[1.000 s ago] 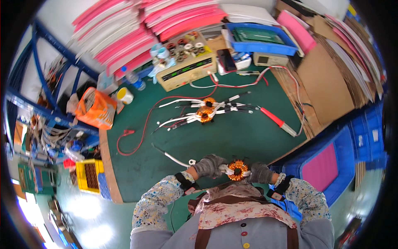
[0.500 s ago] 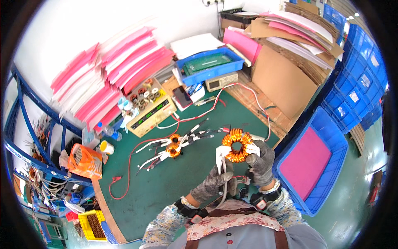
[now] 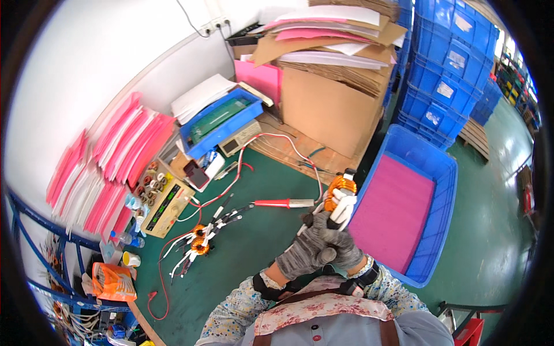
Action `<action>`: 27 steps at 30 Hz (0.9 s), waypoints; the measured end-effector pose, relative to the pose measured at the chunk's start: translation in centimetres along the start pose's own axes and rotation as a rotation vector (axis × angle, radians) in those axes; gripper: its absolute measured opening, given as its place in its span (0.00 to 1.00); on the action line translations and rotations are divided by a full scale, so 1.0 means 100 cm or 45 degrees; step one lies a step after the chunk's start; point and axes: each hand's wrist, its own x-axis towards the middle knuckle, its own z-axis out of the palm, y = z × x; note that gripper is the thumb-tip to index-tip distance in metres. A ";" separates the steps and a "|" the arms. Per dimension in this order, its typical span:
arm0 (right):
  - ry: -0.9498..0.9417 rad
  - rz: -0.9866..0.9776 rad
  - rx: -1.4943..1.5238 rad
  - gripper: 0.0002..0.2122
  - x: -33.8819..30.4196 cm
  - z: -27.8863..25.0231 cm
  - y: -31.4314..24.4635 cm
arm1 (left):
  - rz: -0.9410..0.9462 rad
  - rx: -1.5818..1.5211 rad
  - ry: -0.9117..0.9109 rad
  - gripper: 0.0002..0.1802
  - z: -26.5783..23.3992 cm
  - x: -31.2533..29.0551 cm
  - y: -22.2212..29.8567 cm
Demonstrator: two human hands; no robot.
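Observation:
A toroidal coil (image 3: 333, 199) wound in copper wire stands on edge above the mat's right side, close to the blue bin. Its thick white-sleeved leads (image 3: 344, 209) bend down toward my gloved hands. My left hand (image 3: 303, 248) and my right hand (image 3: 341, 245) are pressed together just below the coil, fingers closed around its leads. Each hand hides part of the other's grip. Beyond them a red-handled probe (image 3: 274, 203) with a pale metal end lies on the green mat. Two smaller copper coils (image 3: 199, 247) with white and black leads rest farther left.
A blue bin (image 3: 444, 213) with a pink sheet inside stands right of the table. Farther back are a yellow-cased meter (image 3: 167, 210), a phone (image 3: 195, 173) and a blue tray (image 3: 222, 118). Cardboard (image 3: 329, 109) stacks and blue crates (image 3: 444, 92) rise behind. A red wire (image 3: 167, 300) crosses the mat.
The view has swung to the right. The coil has turned from face-on to edge-on and come nearer the blue bin. My hands, apart before, are now together on its leads.

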 end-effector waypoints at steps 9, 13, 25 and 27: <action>0.871 -0.705 -2.532 0.33 -0.051 -0.116 -0.140 | 0.142 0.191 0.078 0.31 0.004 0.015 -0.048; 0.479 -0.647 -2.598 0.34 -0.061 -0.161 -0.132 | -0.557 0.114 0.098 0.20 -0.021 -0.052 -0.106; 0.013 0.933 -2.372 0.40 -0.056 -0.263 0.008 | -0.965 0.416 0.653 0.16 -0.070 -0.164 -0.123; 0.013 0.953 -2.382 0.42 -0.068 -0.265 0.021 | -0.977 0.407 0.666 0.16 -0.078 -0.189 -0.132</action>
